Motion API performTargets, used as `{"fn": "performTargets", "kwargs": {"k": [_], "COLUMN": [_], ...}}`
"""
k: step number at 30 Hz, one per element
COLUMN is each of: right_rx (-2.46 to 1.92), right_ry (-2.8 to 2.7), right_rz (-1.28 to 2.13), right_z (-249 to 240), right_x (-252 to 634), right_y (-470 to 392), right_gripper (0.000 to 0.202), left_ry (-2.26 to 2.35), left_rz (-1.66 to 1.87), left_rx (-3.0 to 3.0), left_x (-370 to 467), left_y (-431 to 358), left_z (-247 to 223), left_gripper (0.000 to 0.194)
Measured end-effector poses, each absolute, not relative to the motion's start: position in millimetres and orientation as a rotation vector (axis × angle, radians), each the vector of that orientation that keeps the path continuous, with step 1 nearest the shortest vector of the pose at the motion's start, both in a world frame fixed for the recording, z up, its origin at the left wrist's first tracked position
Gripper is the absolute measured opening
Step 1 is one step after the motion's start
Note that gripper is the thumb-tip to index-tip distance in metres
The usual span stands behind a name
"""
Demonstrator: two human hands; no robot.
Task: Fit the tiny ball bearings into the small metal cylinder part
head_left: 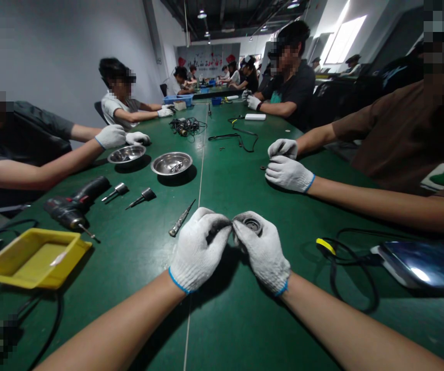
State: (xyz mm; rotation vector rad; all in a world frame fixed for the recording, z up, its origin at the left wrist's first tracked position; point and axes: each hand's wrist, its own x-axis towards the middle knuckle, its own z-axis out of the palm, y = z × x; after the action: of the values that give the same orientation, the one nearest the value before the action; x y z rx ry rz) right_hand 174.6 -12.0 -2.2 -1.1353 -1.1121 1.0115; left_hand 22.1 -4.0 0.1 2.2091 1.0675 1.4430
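Note:
Both my hands wear white knit gloves with blue cuffs and meet above the green table (222,335). My right hand (264,250) is closed around a small round dark part (253,225) with a ringed face, seen between thumb and fingers. Touching it at the fingertips, my left hand (201,247) is pinched; whatever lies in that pinch is too small or hidden to make out. Just left of my left hand a slim screwdriver-like tool (182,219) lies on the table, its tip pointing away.
At left are a yellow tray (36,257), a cordless drill (71,206), two socket bits (140,198) and metal bowls (171,164) with small parts. A phone-like device (426,263) with a looped cable lies right. Co-workers' gloved hands (289,172) are close by at right; cables (185,126) lie farther back.

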Motion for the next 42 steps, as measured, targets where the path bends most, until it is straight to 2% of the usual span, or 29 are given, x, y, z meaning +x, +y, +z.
{"fn": "performTargets", "kwargs": {"k": [42], "right_rx": [-1.124], "right_ry": [-1.125], "right_rz": [0.971], "right_z": [-4.1], "right_x": [174.1], "right_y": [-11.0], "right_gripper": [0.026], "left_ry": [1.013], "left_rz": [1.444], "left_rx": [2.213], "left_x": [22.8], "left_y": [-3.7], "left_z": [-1.7], "left_gripper": [0.009]}}
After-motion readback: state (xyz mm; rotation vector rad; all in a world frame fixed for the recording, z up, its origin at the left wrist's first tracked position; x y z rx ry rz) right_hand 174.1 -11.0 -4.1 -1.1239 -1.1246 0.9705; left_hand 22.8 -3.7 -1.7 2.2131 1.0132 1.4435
